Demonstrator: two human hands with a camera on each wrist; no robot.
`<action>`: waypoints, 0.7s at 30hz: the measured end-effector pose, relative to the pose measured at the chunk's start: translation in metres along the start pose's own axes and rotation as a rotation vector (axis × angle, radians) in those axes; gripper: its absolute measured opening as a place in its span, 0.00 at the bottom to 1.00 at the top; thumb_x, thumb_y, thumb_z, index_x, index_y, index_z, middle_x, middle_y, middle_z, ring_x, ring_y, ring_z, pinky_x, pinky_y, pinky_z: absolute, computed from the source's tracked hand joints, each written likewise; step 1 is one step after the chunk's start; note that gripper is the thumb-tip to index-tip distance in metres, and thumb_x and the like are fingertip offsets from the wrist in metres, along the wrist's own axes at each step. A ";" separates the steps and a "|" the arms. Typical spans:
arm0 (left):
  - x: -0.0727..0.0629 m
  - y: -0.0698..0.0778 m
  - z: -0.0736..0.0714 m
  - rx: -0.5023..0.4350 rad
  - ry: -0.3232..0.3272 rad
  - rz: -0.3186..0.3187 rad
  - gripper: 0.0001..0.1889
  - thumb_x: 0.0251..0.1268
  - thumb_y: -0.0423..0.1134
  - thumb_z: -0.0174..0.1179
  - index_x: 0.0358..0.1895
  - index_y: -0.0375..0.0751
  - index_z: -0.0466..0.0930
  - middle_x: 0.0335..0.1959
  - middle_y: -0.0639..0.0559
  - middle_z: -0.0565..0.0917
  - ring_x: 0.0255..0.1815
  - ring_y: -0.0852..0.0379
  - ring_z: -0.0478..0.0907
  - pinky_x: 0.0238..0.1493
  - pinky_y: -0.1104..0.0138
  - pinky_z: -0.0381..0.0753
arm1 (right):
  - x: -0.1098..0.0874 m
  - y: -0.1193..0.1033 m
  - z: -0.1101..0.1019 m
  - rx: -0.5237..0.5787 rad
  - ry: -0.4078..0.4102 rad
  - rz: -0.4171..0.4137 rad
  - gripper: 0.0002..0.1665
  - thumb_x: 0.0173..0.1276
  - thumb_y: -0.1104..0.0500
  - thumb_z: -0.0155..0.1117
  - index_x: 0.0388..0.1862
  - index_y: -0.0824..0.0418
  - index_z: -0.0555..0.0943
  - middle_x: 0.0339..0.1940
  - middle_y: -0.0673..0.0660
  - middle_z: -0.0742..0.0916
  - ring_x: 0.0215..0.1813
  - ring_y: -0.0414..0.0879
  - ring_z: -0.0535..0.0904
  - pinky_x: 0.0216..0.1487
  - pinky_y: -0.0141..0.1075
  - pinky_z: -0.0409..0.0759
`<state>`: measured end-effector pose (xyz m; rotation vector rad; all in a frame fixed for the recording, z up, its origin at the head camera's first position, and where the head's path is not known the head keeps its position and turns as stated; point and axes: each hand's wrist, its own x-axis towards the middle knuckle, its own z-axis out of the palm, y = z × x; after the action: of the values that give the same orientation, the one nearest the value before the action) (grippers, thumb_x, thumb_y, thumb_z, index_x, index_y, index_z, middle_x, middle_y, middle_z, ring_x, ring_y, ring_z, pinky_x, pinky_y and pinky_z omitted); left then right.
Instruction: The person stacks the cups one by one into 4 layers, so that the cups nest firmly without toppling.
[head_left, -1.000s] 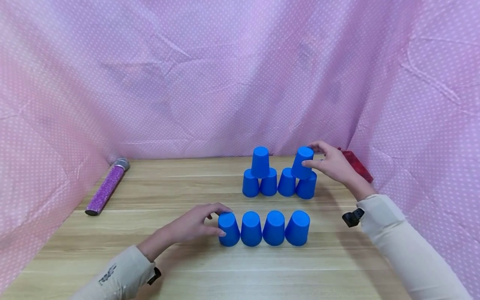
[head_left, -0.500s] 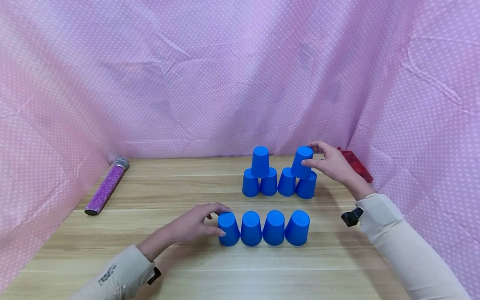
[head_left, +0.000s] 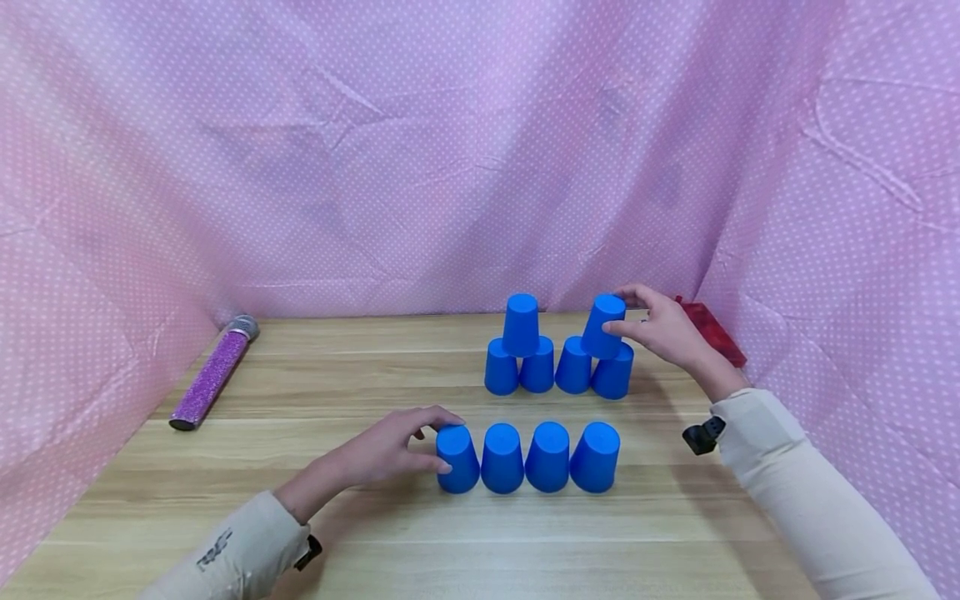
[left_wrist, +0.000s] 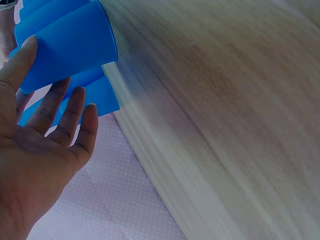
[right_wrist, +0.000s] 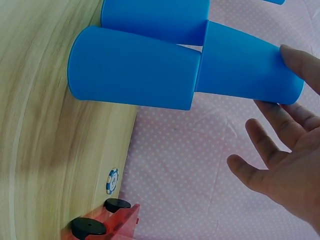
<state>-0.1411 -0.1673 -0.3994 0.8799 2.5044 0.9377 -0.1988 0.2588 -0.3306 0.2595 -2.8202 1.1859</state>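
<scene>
Polka-dot cloth (head_left: 375,208) hangs behind your partly stacked bench (head_left: 360,367).
Your left fingers (head_left: 435,414) pinch the leftmost blue cup (head_left: 460,468) of the front row (head_left: 547,458), your right fingers (head_left: 637,292) the top cup (head_left: 602,332) of the right pyramid (head_left: 573,367). It and the left pyramid (head_left: 521,332) look built; the front row's four are unstacked.

A glittery purple microphone (head_left: 212,378) lies slantwise near the left edge of the wood-grain surface (head_left: 360,367), grey head toward the back. At the surface's back right corner sits a red object (head_left: 714,332) with black round parts; a blue-and-white disc (right_wrist: 112,181) lies by the surface's back edge. Pink dotted cloth (head_left: 420,183) hangs behind and beside the surface.
</scene>
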 end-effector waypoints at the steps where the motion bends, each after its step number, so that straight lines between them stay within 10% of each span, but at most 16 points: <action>1: 0.000 0.000 0.000 -0.002 0.000 0.000 0.28 0.62 0.57 0.68 0.65 0.61 0.73 0.58 0.64 0.81 0.62 0.57 0.76 0.61 0.54 0.77 | 0.000 0.000 0.000 -0.001 0.001 0.000 0.41 0.69 0.43 0.67 0.73 0.61 0.66 0.70 0.68 0.75 0.72 0.68 0.67 0.63 0.67 0.73; 15: 0.001 -0.002 0.001 -0.011 -0.003 0.003 0.28 0.62 0.57 0.68 0.66 0.62 0.73 0.58 0.65 0.80 0.63 0.56 0.76 0.61 0.53 0.77 | -0.030 -0.005 -0.011 -0.008 0.107 -0.033 0.44 0.69 0.39 0.66 0.75 0.58 0.64 0.72 0.64 0.75 0.74 0.65 0.66 0.70 0.68 0.63; 21: 0.001 -0.003 0.000 -0.014 0.001 0.007 0.28 0.62 0.58 0.68 0.65 0.63 0.73 0.58 0.65 0.80 0.63 0.57 0.76 0.62 0.53 0.77 | -0.062 -0.010 -0.008 -0.060 0.273 -0.110 0.32 0.71 0.47 0.66 0.69 0.57 0.71 0.59 0.58 0.84 0.51 0.47 0.75 0.49 0.34 0.76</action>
<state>-0.1428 -0.1687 -0.4013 0.8853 2.4944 0.9568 -0.1356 0.2652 -0.3259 0.2260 -2.5649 1.0260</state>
